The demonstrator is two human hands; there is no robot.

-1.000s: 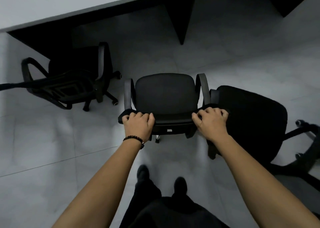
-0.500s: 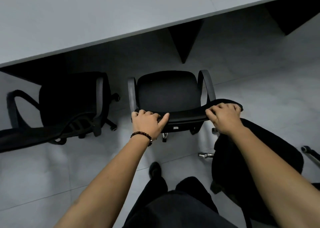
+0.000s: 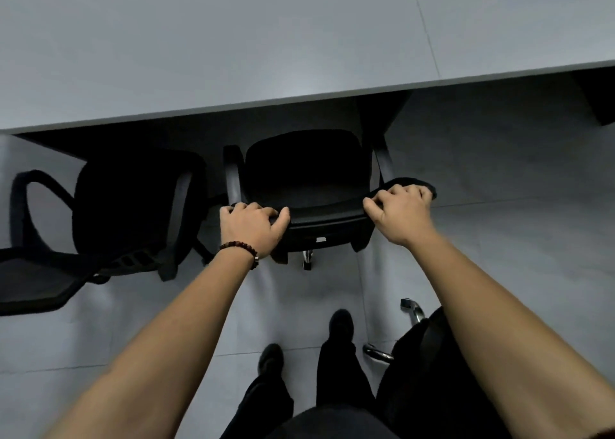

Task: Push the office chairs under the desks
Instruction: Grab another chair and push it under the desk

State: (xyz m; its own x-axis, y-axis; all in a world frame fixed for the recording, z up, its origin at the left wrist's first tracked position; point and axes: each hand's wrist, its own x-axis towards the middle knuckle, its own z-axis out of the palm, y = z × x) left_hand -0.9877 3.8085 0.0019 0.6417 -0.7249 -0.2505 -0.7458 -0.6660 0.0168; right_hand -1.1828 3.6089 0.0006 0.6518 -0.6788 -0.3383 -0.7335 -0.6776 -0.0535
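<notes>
A black office chair (image 3: 304, 169) with armrests stands straight ahead of me, the front of its seat at the edge of the pale grey desk (image 3: 233, 45). My left hand (image 3: 248, 227) grips the left end of the chair's backrest top, a bead bracelet on its wrist. My right hand (image 3: 399, 210) grips the right end of the same backrest. A second black chair (image 3: 133, 199) stands to the left, turned sideways, its seat partly under the desk.
A third black chair (image 3: 429, 372) with chrome base legs stands close behind my right arm. My two feet (image 3: 339, 322) are on the grey tiled floor just behind the held chair. A dark desk support (image 3: 379, 112) hangs under the desk near the chair's right armrest.
The held chair has rolled forward to the desk edge with both hands on its backrest. I have stepped forward, and the right-hand chair has dropped behind my arm.
</notes>
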